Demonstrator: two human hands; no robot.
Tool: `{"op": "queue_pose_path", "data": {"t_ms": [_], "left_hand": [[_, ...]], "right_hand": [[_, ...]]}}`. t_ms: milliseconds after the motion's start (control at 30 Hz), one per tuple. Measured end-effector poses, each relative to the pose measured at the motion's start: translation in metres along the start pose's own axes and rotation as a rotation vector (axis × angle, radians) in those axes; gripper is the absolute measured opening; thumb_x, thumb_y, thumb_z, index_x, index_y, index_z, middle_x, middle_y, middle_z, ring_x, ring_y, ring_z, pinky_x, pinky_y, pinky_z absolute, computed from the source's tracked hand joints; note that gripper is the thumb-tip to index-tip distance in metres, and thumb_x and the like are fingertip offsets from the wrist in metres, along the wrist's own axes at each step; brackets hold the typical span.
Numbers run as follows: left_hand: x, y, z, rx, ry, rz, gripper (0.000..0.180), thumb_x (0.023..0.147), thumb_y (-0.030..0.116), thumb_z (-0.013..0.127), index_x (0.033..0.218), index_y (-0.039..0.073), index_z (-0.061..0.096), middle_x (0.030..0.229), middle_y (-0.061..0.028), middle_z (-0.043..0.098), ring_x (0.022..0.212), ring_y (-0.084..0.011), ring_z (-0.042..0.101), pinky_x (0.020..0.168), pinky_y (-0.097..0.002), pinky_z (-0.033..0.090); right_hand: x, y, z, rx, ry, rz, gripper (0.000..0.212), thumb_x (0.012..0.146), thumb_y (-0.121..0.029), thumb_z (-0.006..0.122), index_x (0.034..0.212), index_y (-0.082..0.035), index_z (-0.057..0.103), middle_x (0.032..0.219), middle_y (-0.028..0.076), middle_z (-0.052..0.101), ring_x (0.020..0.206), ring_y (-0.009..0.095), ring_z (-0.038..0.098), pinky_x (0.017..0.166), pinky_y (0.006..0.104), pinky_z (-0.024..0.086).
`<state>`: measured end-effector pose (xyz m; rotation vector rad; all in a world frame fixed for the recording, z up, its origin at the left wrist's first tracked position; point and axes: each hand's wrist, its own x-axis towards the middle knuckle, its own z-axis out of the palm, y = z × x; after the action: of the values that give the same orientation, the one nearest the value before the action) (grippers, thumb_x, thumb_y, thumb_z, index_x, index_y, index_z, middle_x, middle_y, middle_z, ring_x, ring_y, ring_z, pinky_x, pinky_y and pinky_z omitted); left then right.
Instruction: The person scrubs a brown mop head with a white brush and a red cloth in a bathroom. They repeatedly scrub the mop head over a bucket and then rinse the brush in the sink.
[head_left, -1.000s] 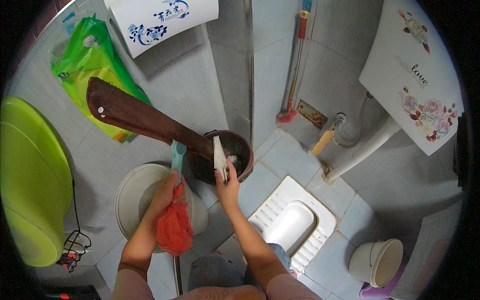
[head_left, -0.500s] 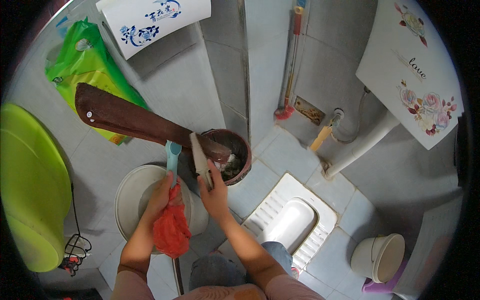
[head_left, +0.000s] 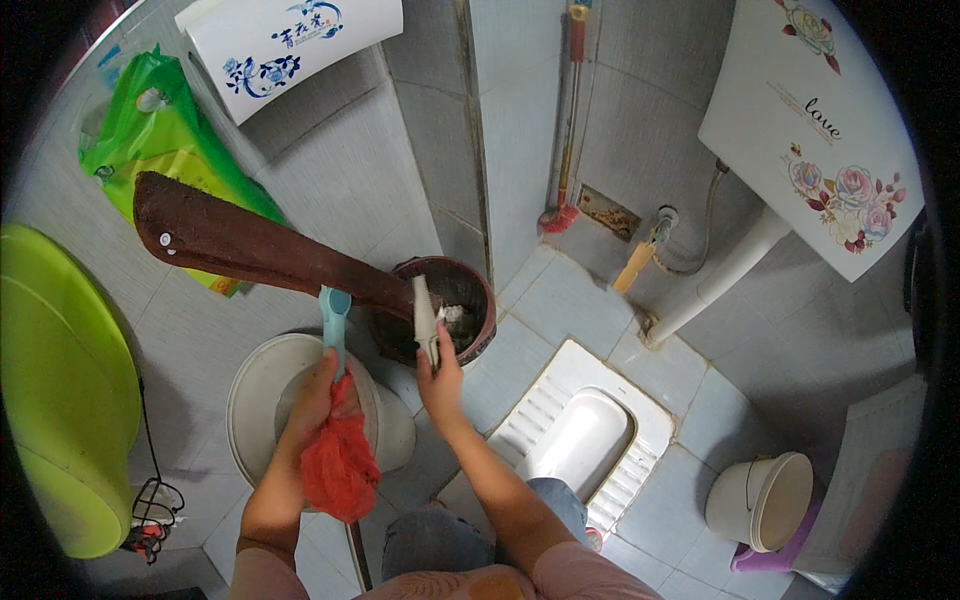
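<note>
My left hand (head_left: 315,392) is closed around the light blue socket (head_left: 335,312) of a broom-like tool with a long, flat brown head (head_left: 250,238). A bunched red plastic bag (head_left: 340,460) hangs at that hand, and a dark pole (head_left: 357,552) shows below it. In my right hand (head_left: 441,385) is a pale, comb-like tool (head_left: 426,318) with a toothed edge, held upright by the right end of the brown head. Whether the two touch, I cannot tell. Both sit over a dark red bin (head_left: 487,318) holding pale and dark waste.
A white bucket (head_left: 243,400) stands below my left hand. Right of my arms is a white squat toilet (head_left: 655,400); a small white pail (head_left: 735,505) lies farther right. A green basin (head_left: 70,400) and green package (head_left: 165,125) are at left, a long-handled brush (head_left: 568,130) against the wall.
My right hand has moved slightly right with the comb-like tool, which now stands more upright near the brown head's end. My left hand keeps its hold; the view has shifted a little.
</note>
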<state>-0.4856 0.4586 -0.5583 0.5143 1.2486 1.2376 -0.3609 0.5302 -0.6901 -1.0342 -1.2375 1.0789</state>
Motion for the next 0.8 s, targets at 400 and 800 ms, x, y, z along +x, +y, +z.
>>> {"op": "queue_pose_path", "data": {"t_ms": [400,800], "left_hand": [[-0.003,-0.002,-0.007,-0.054,0.000,0.031,0.033,0.091,0.042,0.042,0.088,0.010,0.048,0.051,0.0011,0.037,0.039,-0.0079,0.030,0.041,-0.0223,0.027],[0.002,-0.005,-0.018,-0.004,-0.050,0.040,0.033,0.093,0.040,0.039,0.088,0.009,0.048,0.050,0.0012,0.035,0.038,-0.0082,0.028,0.040,-0.0228,0.026]], "right_hand": [[-0.001,0.004,0.006,-0.028,0.084,-0.019,0.051,0.085,-0.007,0.054,0.131,-0.006,0.034,0.102,0.021,0.059,0.090,0.027,0.059,0.075,0.0297,0.045],[-0.007,-0.004,0.009,0.009,0.020,-0.046,0.050,0.085,-0.008,0.053,0.131,-0.005,0.033,0.109,0.019,0.056,0.092,0.025,0.059,0.078,0.0294,0.045]]}}
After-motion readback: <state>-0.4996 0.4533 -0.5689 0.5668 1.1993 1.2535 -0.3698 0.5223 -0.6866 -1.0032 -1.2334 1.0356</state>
